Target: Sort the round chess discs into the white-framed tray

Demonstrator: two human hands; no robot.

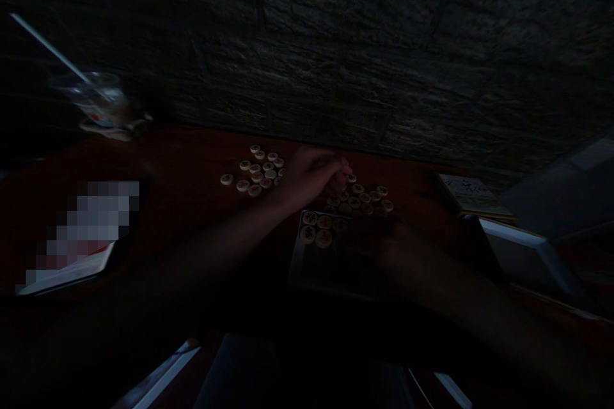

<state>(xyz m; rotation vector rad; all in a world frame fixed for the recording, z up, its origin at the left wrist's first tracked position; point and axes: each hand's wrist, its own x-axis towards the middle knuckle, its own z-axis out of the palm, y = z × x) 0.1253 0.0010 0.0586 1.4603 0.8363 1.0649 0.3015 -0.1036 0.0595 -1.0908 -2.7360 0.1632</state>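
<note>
left hand (pixel 311 176) is hovering closed above the pieces, fingers curled down, anything held hidden; right hand (pixel 378 246) is lying in shadow over a shallow tray (pixel 294 255), its state impossible to tell. round xiangqi pieces (pixel 354 202) are sitting in loose clusters either side of the left hand and inside the tray's far end, apparently kept spread within easy reach on the wooden counter (pixel 182 160).

Looked like a dim café or bar: table (pixel 192 160) against a stone wall (pixel 336 45), glass (pixel 96 99) with straw (pixel 48 45) and xiangqi pieces (pixel 254 190) on the table.
</note>
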